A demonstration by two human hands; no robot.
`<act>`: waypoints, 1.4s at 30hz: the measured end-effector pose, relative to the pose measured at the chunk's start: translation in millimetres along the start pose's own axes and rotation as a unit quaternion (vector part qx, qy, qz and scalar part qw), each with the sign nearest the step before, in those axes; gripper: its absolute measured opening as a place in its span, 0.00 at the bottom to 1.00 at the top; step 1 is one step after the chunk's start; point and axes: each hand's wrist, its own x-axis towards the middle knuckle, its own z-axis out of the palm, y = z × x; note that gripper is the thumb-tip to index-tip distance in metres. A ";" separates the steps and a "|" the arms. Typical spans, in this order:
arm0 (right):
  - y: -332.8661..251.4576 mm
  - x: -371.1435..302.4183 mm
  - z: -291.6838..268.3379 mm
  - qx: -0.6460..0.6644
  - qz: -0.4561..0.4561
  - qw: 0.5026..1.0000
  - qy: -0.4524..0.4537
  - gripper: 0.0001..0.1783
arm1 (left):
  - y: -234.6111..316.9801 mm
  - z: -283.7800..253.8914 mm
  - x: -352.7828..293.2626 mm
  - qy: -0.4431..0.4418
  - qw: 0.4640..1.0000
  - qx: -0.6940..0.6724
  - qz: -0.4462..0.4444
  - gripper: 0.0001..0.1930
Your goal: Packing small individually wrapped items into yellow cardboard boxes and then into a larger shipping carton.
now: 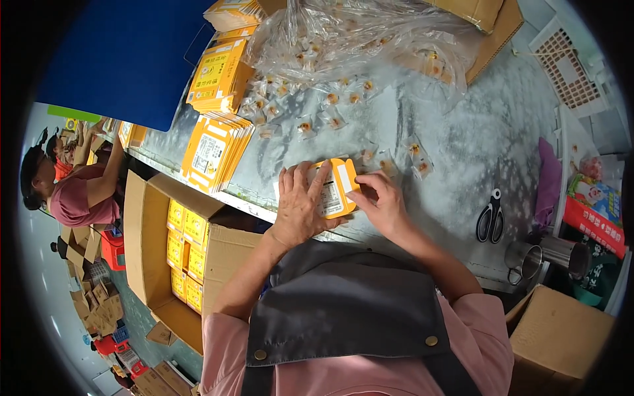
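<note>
A small yellow carton [340,179] with a white label lies at the near edge of the grey worktable, in front of my apron. My left hand [298,203] holds its left side, fingers over the top face and thumb along the near edge. At its right end, my right hand [383,203] pinches the flap edge between thumb and forefinger. Just beyond the carton lie a few small clear sachets [417,158] with brownish contents. More sachets [332,99] are scattered farther back, by a large clear plastic bag [330,33]. The carton's underside is hidden.
Stacks of flat yellow cartons [216,152] stand to the left. Below them, an open cardboard box [142,244] holds yellow boxes. At right are black-handled scissors [490,218], metal cups [525,259] and a purple cloth [548,178]. A co-worker [79,191] is at far left.
</note>
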 end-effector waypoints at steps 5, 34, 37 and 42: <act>-8.9 16.1 -60.1 -0.245 -0.081 0.962 0.088 0.19 | -4.0 -0.5 -3.0 0.011 1.000 0.005 -0.022 0.59; 11.9 70.9 -15.9 -0.039 -0.003 0.977 -0.210 0.16 | -11.2 -1.5 -7.4 0.001 0.995 0.028 -0.092 0.60; 14.7 57.2 -25.4 0.033 0.087 0.989 -0.117 0.15 | -11.8 -2.5 -8.1 0.018 0.996 0.018 -0.091 0.59; -19.5 14.0 -14.7 0.182 0.017 0.983 0.030 0.26 | 3.8 13.2 -11.4 0.219 0.960 -0.097 -0.142 0.60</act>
